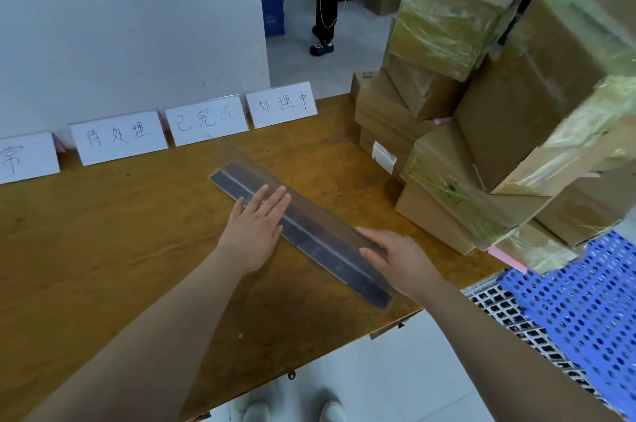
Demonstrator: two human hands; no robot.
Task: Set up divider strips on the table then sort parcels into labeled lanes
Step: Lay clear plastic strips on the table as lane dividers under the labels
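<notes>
Left hand (256, 215) flat on (clear) strip (318, 237)

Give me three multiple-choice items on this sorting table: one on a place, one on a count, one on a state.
1. Where are the parcels piled?
A. At the right end of the table
B. At the left end of the table
C. On the floor under it

2. How many white label cards stand along the wall?
A. Two
B. Four
C. Six

3. How does the left hand lie?
A. Clenched in a fist
B. Flat on the divider strip
C. Curled round a parcel

Answers:
1 A: the parcels are stacked on the table's right end.
2 B: four label cards stand in a row, the leftmost cut off by the frame.
3 B: its fingers are straight and rest on the divider strip.
</notes>
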